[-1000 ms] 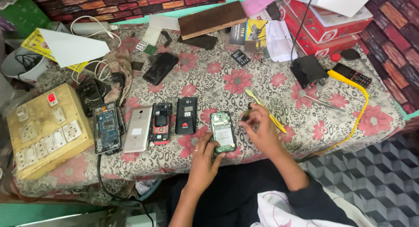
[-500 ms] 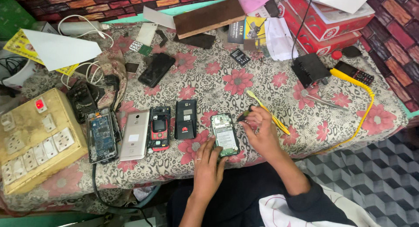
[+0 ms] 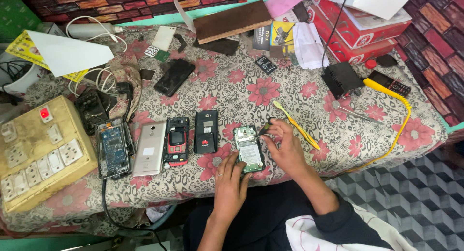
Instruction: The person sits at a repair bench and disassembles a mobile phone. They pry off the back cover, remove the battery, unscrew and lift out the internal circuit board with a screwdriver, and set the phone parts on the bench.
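Just below the centre of the frame, an opened phone (image 3: 248,148) with its green circuit board showing lay on the flowered tablecloth (image 3: 241,89), and the left hand (image 3: 231,179) rested flat at its lower left edge, fingers loosely spread and steadying it. The right hand (image 3: 286,148) sat at the phone's right side, thumb and forefinger pinched on a small dark tool (image 3: 265,128) whose tip met the phone's upper right corner. To the left lay a row of phones: a black one (image 3: 206,131), a red-and-black keypad one (image 3: 177,141), a silver one (image 3: 150,148) and a stripped one (image 3: 112,148), with a yellowed switch board (image 3: 38,152) at the left edge and yellow tweezers (image 3: 296,125) just right of the hand.
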